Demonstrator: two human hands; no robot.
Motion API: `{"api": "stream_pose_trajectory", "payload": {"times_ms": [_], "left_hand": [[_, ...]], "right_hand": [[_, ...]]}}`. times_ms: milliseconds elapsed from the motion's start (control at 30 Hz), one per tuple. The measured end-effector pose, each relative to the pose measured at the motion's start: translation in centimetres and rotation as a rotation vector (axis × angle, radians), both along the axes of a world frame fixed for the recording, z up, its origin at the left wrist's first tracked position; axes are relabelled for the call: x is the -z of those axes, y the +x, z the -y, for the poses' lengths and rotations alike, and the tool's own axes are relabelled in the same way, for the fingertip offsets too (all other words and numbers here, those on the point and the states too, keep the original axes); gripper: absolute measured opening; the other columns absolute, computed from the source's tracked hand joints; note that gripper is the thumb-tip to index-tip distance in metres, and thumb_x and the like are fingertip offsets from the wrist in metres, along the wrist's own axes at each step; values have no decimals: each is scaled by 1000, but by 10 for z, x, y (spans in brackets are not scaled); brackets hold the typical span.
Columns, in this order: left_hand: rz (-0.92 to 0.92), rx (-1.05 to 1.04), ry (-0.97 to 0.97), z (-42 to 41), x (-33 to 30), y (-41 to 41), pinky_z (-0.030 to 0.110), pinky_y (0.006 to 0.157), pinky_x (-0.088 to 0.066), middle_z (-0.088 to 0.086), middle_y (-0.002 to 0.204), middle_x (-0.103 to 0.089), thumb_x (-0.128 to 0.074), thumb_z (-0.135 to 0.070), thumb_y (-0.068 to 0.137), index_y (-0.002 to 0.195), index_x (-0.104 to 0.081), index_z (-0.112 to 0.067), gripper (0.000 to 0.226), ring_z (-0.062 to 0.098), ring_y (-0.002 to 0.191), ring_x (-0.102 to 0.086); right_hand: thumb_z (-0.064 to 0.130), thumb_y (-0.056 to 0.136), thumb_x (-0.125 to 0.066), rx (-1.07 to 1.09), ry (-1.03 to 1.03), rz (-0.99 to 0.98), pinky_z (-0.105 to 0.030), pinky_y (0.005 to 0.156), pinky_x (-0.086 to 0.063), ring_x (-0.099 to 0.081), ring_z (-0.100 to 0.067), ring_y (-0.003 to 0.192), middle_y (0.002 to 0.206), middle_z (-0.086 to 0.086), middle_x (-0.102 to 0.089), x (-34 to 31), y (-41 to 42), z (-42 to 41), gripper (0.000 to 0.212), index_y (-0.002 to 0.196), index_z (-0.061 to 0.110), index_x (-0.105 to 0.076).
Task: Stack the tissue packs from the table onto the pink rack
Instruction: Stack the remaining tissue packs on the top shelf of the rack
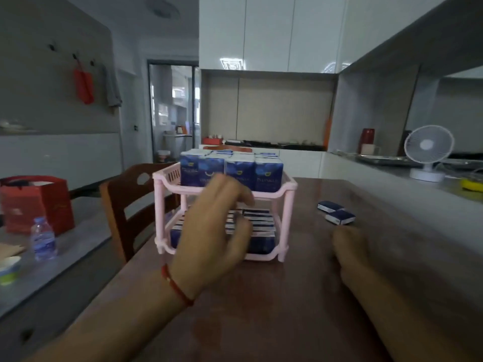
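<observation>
A pink two-tier rack [287, 205] stands on the brown table [261, 309]. Its top tier carries several upright blue tissue packs [240, 171]. The lower tier holds several more packs [258, 226] lying flat. My left hand [209, 231] hovers in front of the rack with fingers loosely curled, covering part of both tiers; nothing shows in its grasp. Two loose tissue packs [337, 212] lie on the table to the right of the rack. My right hand [350, 254] rests on the table just below them, blurred, fingers curled under.
A wooden chair [125, 199] stands left of the table. Further left are a red gift bag [39, 202], a water bottle [43, 239] and a paper cup [9, 269] on a grey surface. A white fan [427, 152] sits on the right counter.
</observation>
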State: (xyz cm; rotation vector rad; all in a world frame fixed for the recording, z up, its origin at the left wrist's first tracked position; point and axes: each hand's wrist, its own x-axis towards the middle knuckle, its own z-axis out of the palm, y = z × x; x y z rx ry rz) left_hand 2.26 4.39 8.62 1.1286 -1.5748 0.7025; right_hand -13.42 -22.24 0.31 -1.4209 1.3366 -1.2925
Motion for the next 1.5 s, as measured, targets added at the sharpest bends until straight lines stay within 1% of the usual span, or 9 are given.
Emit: {"api": "stream_pose_trajectory", "payload": {"times_ms": [167,433,567,700,800,900,1167,1333,1500], "left_hand": [[20,166,531,65,64,-69,27,81,-49,-9,108,-51,-57,-10,76,106,-57,-24,33,6,92,-50],[-187,156,750,110,86,-55,8,71,-36,-13,101,-51,-67,-16,80,111,-57,-29,35,-1,75,-47],[-204,199,735,111,91,-56,4,71,-35,-16,96,-51,-67,-13,78,106,-59,-32,35,-1,78,-48],[-234,224,771,109,89,-53,6,69,-37,-14,97,-53,-67,-11,79,105,-60,-32,34,3,77,-50],[-307,252,803,107,85,-54,11,69,-43,-10,95,-61,-66,-11,83,104,-63,-30,29,5,73,-55],[-419,266,799,107,80,-54,10,70,-48,-6,91,-68,-64,-20,92,109,-65,-28,19,7,82,-62],[-657,432,845,107,77,-61,22,83,-58,-5,106,-71,-71,-30,89,126,-56,-27,40,4,92,-70],[-724,353,818,108,80,-58,27,77,-60,-3,103,-65,-69,-24,91,123,-50,-26,37,7,89,-67],[-697,413,813,109,80,-53,31,73,-61,-3,103,-67,-66,-26,93,112,-51,-26,25,8,91,-69]], "right_hand": [[21,93,-58,-32,3,-184,-30,70,-47,-61,-31,90,110,-16,-65,-22,-27,22,27,114,6,-65],[38,82,-73,-81,-128,-584,-33,73,-45,-64,-30,94,104,-17,-69,-22,-44,97,40,103,5,-64],[71,68,-73,-183,-231,-650,-34,88,-51,-65,-14,97,100,15,-67,-6,-35,135,45,102,42,-68],[54,74,-76,-222,-329,-634,-33,87,-53,-63,-6,82,80,26,-66,-3,-36,135,12,71,57,-65],[40,81,-79,-352,-329,-513,-25,89,-53,-66,8,88,90,38,-69,-8,-46,122,8,84,45,-73],[50,73,-83,-441,-367,-497,-25,89,-52,-66,-7,104,113,18,-69,-15,-61,84,50,117,32,-66],[55,71,-81,-933,-476,-674,-22,92,-50,-56,-7,119,133,19,-55,-47,-89,-75,74,136,40,-49],[35,94,-62,-485,-387,-525,-32,93,-51,-63,-18,108,122,1,-66,-25,-59,30,32,123,23,-63],[15,90,-57,-211,-269,-770,-36,98,-42,-54,-33,125,139,-15,-55,-3,-22,142,48,137,10,-51]]}}
